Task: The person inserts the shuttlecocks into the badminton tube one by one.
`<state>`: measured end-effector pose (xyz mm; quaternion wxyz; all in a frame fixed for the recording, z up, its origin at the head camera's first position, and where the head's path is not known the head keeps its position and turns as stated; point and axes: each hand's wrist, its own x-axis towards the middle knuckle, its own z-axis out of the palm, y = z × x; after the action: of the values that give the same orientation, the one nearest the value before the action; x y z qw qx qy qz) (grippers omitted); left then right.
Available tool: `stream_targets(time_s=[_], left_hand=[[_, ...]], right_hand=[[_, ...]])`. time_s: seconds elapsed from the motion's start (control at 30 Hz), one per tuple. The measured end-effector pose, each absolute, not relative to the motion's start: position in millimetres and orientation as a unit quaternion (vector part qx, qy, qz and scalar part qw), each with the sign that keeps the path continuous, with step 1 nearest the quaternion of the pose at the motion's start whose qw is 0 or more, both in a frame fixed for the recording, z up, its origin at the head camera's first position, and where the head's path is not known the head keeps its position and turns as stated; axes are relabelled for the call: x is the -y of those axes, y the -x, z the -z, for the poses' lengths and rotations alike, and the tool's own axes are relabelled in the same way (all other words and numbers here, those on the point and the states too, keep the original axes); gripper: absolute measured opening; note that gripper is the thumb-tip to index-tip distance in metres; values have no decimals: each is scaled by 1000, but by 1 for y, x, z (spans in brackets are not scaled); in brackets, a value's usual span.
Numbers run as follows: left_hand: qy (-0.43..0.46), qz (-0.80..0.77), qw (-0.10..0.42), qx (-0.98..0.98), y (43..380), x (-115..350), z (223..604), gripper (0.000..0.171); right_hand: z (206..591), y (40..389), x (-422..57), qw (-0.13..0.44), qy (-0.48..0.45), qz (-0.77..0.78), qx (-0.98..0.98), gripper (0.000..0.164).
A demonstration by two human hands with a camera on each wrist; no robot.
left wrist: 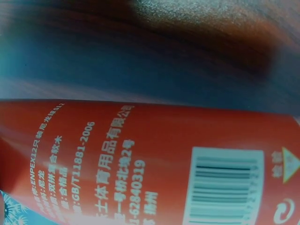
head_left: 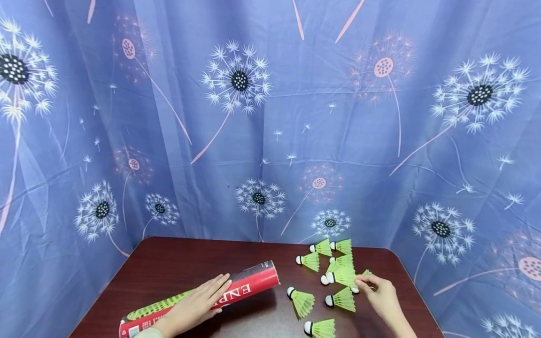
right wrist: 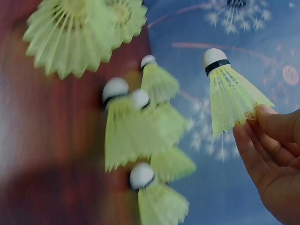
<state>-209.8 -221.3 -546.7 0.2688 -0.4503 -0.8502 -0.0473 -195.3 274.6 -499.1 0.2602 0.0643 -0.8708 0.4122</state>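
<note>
Grips a red tube (head_left: 251,287), slanting in from the left edge of the surface (head_left: 190,258), with the left hand (head_left: 198,300) laid over its top, fingers nearly straight. Toward the right edge, pinches one raised shuttlecock (right wrist: 234,98) by the skirt rim with the right hand (head_left: 382,298), among loose shuttlecocks (head_left: 302,303) spread toward the far edge.

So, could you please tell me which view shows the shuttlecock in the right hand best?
The right wrist view: the shuttlecock is close there, its white tip, dark band and skirt visible. The head view shows it smaller, overlapping others; the left wrist view shows none of it.
</note>
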Motion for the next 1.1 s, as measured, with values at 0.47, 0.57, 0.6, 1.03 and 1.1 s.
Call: stream_targets(time_s=[0.47,0.57,0.6,1.03,1.1], left_hand=[[454,47,273,847,211,219,546,74],[459,46,280,842,212,218,547,79],[460,46,282,840,212,218,547,80],[465,48,290,835,210,215,544,63],[465,49,291,835,209,214,544,64]], right_hand=[[492,226,-201,193,-49,-494,846,9],[496,229,-187,199,-65,-515,831,8],[497,231,-182,195,-67,-526,825,8],[506,232,-144,122,-104,-556,816,5],[508,231,-141,127,-121,-551,816,5]])
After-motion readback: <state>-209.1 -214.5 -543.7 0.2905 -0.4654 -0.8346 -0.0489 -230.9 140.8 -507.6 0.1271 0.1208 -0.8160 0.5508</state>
